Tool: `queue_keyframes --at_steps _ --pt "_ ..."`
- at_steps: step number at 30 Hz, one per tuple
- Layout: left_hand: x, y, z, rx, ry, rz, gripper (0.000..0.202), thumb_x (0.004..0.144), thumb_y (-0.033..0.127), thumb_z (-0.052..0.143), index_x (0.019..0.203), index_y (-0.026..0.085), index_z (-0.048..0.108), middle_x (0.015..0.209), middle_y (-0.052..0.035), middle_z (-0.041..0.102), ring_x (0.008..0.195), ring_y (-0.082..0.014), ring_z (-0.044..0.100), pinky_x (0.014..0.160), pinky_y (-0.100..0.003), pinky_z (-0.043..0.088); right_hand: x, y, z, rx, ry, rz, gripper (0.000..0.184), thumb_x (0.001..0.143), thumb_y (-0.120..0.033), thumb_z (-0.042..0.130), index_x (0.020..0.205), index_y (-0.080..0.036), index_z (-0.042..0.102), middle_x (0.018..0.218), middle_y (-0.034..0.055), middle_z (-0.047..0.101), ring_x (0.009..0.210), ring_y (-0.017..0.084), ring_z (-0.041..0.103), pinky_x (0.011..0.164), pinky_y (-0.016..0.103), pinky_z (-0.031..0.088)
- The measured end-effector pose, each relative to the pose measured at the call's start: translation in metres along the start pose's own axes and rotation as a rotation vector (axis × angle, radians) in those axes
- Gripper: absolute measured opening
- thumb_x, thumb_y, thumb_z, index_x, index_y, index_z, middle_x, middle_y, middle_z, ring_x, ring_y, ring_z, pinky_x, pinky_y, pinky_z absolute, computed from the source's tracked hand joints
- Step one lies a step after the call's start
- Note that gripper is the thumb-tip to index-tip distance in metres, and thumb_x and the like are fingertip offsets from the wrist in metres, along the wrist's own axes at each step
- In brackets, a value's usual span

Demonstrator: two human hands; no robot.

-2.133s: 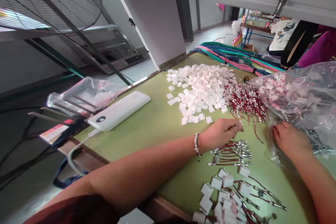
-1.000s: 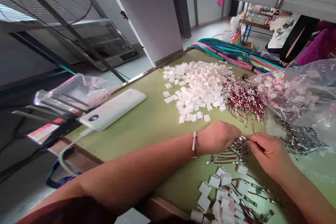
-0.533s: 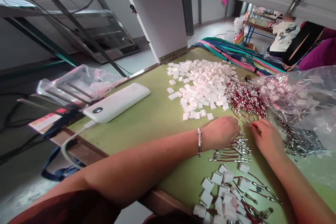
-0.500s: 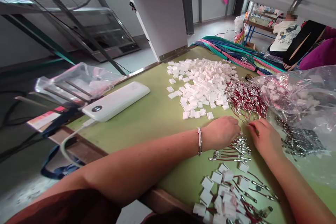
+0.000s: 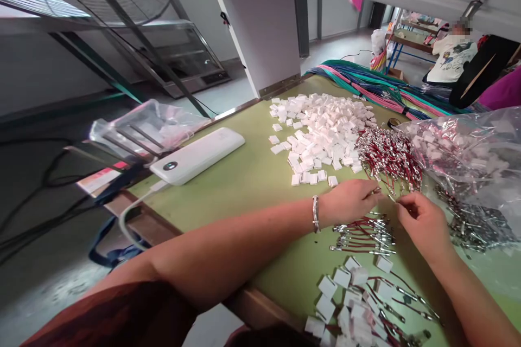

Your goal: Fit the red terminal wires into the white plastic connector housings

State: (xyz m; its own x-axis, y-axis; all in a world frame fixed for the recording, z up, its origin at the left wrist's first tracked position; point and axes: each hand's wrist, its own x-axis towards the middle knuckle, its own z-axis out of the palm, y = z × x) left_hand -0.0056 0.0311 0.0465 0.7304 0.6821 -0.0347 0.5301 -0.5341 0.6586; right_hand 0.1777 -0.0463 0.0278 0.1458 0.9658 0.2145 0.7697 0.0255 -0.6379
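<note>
My left hand (image 5: 352, 200), with a silver bracelet on its wrist, is closed in a pinch; a small metal tip shows at its fingertips. Facing it, my right hand (image 5: 423, 219) pinches a short wire with a metal terminal (image 5: 391, 198). Whether both hands grip the same wire cannot be made out. Just beyond the fingers lies a heap of dark red wires with metal terminals (image 5: 391, 157). Below the left hand, similar wires lie in a rough row (image 5: 362, 236). Nearer my body are white plastic connector housings (image 5: 325, 306), some with red wires attached.
A large pile of loose white housings (image 5: 325, 119) covers the table's far middle. Clear plastic bags (image 5: 459, 146) of parts lie at right, bundled coloured cables (image 5: 366, 87) behind. A white power bank (image 5: 199, 156) with a cable sits at left. A person (image 5: 451, 57) sits in the background.
My right hand has drawn back slightly from the wire heap, and a metal terminal now shows at its fingertips. My left hand has lifted off the row of wires. The view has shifted slightly.
</note>
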Motion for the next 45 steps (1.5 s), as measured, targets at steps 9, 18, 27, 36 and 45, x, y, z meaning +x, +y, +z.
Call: queue_keyframes --at_steps 9,18,27,36,45 --pt "0.000 -0.001 0.009 -0.083 -0.088 0.026 0.030 0.093 0.033 0.040 0.072 0.016 0.052 0.067 0.0008 0.052 0.059 -0.0094 0.042 0.055 -0.024 0.034 -0.012 -0.011 0.007 -0.063 0.077 -0.366 0.015 0.087 -0.019 0.050 0.081 -0.020 0.063 0.072 0.0020 0.064 0.064 0.014 0.059 0.063 0.027 0.047" --pt "-0.004 0.005 0.008 0.158 -0.115 0.064 0.034 0.099 0.037 0.026 0.092 0.017 0.052 0.068 -0.0001 0.052 0.057 -0.0124 0.045 0.053 -0.027 0.033 -0.010 -0.018 -0.006 0.061 0.095 -0.212 0.016 0.088 -0.028 0.051 0.085 -0.022 0.065 0.077 0.0021 0.067 0.069 0.016 0.061 0.065 0.029 0.049" --pt "-0.006 0.005 0.004 0.196 -0.156 0.173 0.034 0.099 0.035 0.025 0.088 0.017 0.052 0.069 -0.0012 0.054 0.058 -0.0117 0.045 0.055 -0.024 0.036 -0.017 -0.014 -0.004 0.385 -0.132 0.111 0.022 0.087 -0.038 0.054 0.086 -0.020 0.067 0.052 -0.0055 0.050 0.045 0.010 0.046 0.045 0.023 0.039" --pt "-0.007 0.007 0.002 0.167 -0.153 0.149 0.034 0.098 0.034 0.025 0.089 0.016 0.053 0.070 -0.0013 0.056 0.058 -0.0117 0.047 0.056 -0.024 0.038 -0.019 -0.005 0.003 0.582 -0.165 0.235 0.027 0.086 -0.044 0.057 0.089 -0.018 0.066 0.056 -0.0054 0.050 0.044 0.009 0.046 0.043 0.022 0.038" --pt "-0.006 0.001 0.008 0.279 -0.118 0.208 0.029 0.099 0.031 0.028 0.089 0.018 0.052 0.068 -0.0001 0.056 0.057 -0.0114 0.049 0.051 -0.026 0.032 -0.016 -0.022 -0.007 0.267 -0.085 0.010 0.021 0.083 -0.034 0.052 0.074 -0.020 0.065 0.059 -0.0011 0.061 0.054 0.013 0.054 0.052 0.024 0.043"
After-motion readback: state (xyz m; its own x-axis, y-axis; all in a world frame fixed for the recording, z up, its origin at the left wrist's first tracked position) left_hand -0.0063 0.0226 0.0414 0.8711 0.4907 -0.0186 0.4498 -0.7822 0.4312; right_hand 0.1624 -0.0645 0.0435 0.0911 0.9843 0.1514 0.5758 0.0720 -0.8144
